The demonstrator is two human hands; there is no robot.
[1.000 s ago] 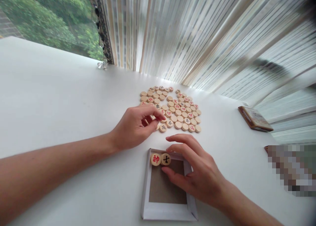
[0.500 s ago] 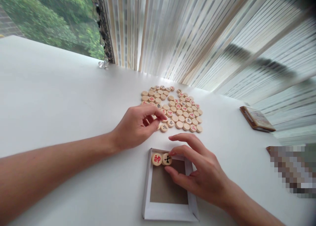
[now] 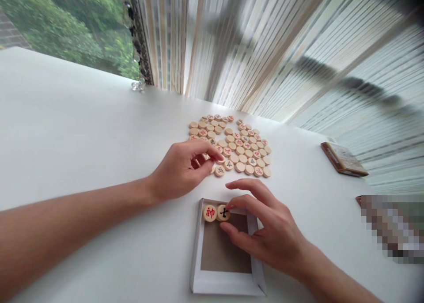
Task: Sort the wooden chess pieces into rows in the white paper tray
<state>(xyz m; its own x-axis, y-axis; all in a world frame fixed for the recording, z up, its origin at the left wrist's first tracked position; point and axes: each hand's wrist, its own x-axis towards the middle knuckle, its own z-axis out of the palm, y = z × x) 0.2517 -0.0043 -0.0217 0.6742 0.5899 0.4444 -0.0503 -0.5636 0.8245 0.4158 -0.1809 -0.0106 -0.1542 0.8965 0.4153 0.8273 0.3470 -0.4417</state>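
Observation:
My left hand [image 3: 188, 166] reaches to the near left edge of a spread of round wooden Chinese chess pieces [image 3: 240, 151]. Its fingers are curled, with thumb and index fingertip closed at a pale piece [image 3: 220, 160] that they partly cover. Below it, a shallow white open box [image 3: 232, 283] with a brown bottom lies on the table. In its far left corner sits a piece with a red character [image 3: 210, 213]. Right beside that is a piece with a black character [image 3: 223, 212], held at its edge between the index finger and thumb of my right hand [image 3: 265, 221].
The white table [image 3: 82, 130] runs up to a striped string curtain [image 3: 245, 42] and a window. Small clear glass ornaments [image 3: 138, 86] stand at the far edge. On the right lie a thin brown-edged box [image 3: 344, 158] and a blurred-out object [image 3: 391, 228].
Both hands and the pieces stay where they were. Only the camera view has shifted very slightly, and the shadows on the curtain differ.

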